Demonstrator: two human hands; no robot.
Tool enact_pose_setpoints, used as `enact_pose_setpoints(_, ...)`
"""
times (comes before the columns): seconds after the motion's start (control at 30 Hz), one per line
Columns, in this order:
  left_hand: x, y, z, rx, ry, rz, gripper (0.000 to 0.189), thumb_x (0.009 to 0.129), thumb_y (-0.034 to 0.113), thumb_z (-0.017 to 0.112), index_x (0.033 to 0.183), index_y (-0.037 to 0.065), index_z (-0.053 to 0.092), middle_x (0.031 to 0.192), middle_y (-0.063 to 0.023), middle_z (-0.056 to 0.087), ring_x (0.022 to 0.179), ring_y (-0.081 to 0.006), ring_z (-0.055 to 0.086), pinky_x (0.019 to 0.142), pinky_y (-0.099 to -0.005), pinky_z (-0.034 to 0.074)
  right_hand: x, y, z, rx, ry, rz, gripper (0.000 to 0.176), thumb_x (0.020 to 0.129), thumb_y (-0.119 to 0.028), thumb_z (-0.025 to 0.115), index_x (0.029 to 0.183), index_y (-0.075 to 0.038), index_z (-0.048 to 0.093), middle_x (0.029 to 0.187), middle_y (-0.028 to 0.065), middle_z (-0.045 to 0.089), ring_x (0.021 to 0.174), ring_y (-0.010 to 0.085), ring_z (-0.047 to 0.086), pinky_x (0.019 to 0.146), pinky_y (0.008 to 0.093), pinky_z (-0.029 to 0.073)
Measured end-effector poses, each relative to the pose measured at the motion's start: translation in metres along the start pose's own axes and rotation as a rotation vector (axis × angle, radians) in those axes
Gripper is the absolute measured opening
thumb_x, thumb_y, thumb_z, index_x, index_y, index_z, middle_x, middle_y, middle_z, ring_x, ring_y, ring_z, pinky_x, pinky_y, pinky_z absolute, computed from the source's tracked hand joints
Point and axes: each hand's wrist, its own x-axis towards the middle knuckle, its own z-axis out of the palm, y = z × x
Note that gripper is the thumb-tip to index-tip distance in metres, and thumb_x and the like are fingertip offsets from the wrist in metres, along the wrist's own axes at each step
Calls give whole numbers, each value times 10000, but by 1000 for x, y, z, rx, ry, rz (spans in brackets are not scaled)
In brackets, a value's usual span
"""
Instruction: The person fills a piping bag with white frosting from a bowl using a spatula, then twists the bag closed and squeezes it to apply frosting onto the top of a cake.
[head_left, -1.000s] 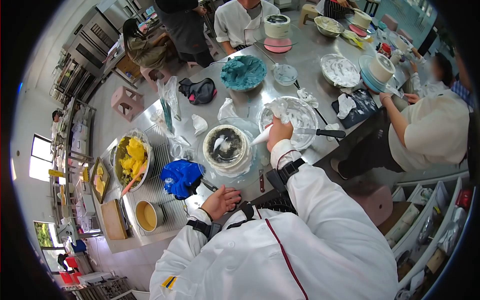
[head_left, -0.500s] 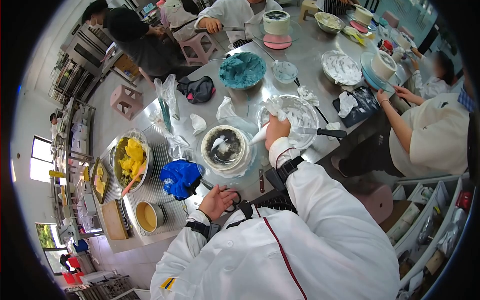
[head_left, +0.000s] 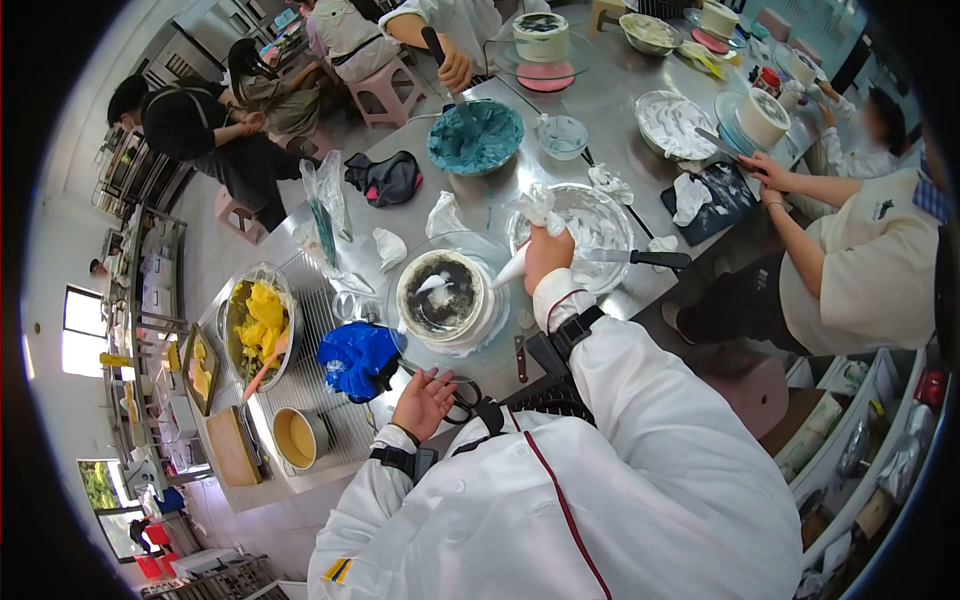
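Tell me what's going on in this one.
The person's right hand grips a white cone-shaped piping bag, its tip at the side of a round white-frosted cake with a dark-smeared top. The cake sits on a clear round glass stand. The left hand is open, palm up. Across the shiny metal table, another person's hand holds a dark-handled spatula in teal cream.
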Motion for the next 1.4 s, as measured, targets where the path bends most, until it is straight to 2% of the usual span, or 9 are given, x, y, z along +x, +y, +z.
enact_pose_setpoints(0.03,-3,1,4,-8,0,-24,480,990,461,445,1288,88,401,1304,-163,543,1138,-283,561,890,-378,450,-2,-3,1,-9,1,32,225,902,-144,615,1084,-15,645,957,79,671,781,172,614,673,328,484)
enact_pose_setpoints(0.1,-5,2,6,-16,1,-49,479,989,461,449,1288,90,401,1291,-157,555,1130,-278,566,888,-376,451,-2,-4,2,-22,4,27,223,902,-146,618,1081,-15,645,955,76,671,778,171,612,672,329,482)
enact_pose_setpoints(0.17,-3,2,4,-3,7,-21,402,969,481,481,1140,119,514,1239,-149,601,1122,-281,580,883,-394,460,-2,-4,2,-35,7,20,222,902,-148,621,1077,-15,645,953,74,671,775,169,610,671,330,480)
enact_pose_setpoints(0.3,3,0,-9,-25,26,36,392,970,477,481,1138,125,513,1230,-138,607,1116,-273,585,863,-389,467,-5,-7,4,-5,3,25,207,905,-152,622,1062,-20,648,932,65,668,757,161,599,661,330,475)
enact_pose_setpoints(0.73,1,3,-10,-25,43,23,366,979,457,479,1146,131,495,1267,-112,589,1136,-262,566,876,-368,456,0,0,3,-4,-7,-41,213,882,-85,603,1093,-53,613,840,57,628,593,177,551,514,350,447)
enact_pose_setpoints(1.1,0,3,-10,-30,61,94,475,983,490,444,1250,97,433,1315,-137,556,1176,-277,546,884,-384,456,-4,-7,4,1,-7,0,193,887,-83,599,1076,-57,625,839,47,619,607,168,551,510,340,448)
enact_pose_setpoints(1.17,-9,6,0,-50,6,-32,536,977,525,429,1279,83,408,1336,-151,534,1178,-286,543,886,-392,459,-6,-9,3,1,-9,-6,194,887,-82,598,1078,-57,625,843,45,618,615,167,552,512,339,449)
enact_pose_setpoints(1.27,-8,4,-5,-44,-77,-35,571,968,553,421,1287,79,395,1344,-149,523,1175,-289,539,893,-405,456,-6,-8,2,-25,2,5,211,893,-139,615,1051,-1,631,899,90,660,715,185,604,627,343,483)
enact_pose_setpoints(1.4,-3,0,-10,-38,52,88,585,967,558,419,1301,80,379,1334,-149,527,1167,-289,538,899,-414,451,1,0,1,-45,-3,-38,204,897,-125,606,1075,-30,629,879,63,642,684,168,576,605,337,462)
